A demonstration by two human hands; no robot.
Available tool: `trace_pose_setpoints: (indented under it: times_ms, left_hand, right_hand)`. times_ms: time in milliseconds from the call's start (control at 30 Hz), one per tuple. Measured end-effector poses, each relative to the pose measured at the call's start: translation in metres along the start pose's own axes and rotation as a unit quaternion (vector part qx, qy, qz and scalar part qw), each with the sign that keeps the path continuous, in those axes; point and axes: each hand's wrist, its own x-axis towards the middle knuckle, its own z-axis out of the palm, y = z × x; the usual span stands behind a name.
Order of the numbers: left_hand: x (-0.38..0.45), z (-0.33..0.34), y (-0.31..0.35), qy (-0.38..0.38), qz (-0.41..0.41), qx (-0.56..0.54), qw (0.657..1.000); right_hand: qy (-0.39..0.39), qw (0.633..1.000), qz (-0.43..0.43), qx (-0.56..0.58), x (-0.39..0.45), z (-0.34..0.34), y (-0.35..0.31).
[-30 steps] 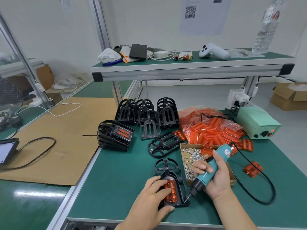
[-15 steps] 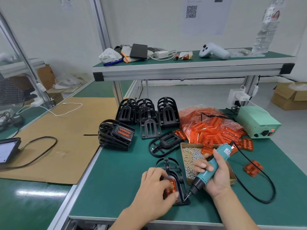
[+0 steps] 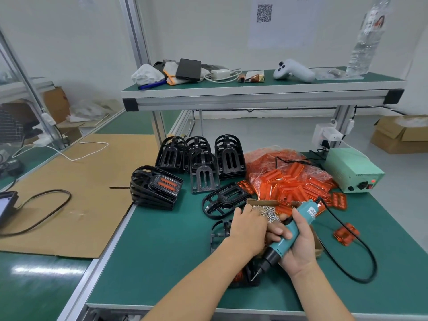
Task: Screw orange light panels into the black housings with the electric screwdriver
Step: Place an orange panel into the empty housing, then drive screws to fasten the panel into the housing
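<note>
The left hand (image 3: 249,225) reaches into the cardboard box of silver screws (image 3: 266,210), fingertips hidden, grip untellable; its forearm covers the near black plastic housing (image 3: 220,230). The right hand (image 3: 298,245) grips one teal electric screwdriver (image 3: 286,237).

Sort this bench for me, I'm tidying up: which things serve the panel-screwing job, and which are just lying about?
Job: electric screwdriver, box of screws, housing being worked on, spare black housings, bag of orange panels, green power unit.

Lying about: game controller, water bottle, white charger, black wallet.
</note>
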Motion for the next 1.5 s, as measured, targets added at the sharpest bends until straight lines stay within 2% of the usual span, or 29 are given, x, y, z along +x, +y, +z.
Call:
trace_pose_setpoints:
  times_ms: [133,467,733,967,1267,1500]
  left_hand:
    - [0.003,0.005,0.0,-0.018,-0.014,0.015,1.0]
    - [-0.001,0.014,-0.003,0.041,-0.027,-0.077,0.996]
    - [0.009,0.01,0.003,-0.004,-0.028,0.0,1.0]
    - [0.005,0.02,0.0,0.02,-0.021,-0.014,0.999]
    - [0.01,0.011,0.001,-0.024,-0.011,0.015,1.0]
    - [-0.004,0.017,-0.003,0.042,-0.012,-0.106,0.993]
  right_hand:
    - [-0.01,1.0,-0.002,0.004,0.0,-0.001,0.001]
    - [-0.01,1.0,-0.003,0.006,-0.001,0.002,0.002]
    - [0.002,1.0,-0.002,0.007,-0.001,0.002,0.001]
    - [-0.005,1.0,-0.004,0.012,0.0,0.001,0.002]
    - [-0.001,1.0,0.0,0.021,0.001,-0.002,0.001]
    - [-0.005,0.999,0.003,0.033,0.0,0.001,0.001]
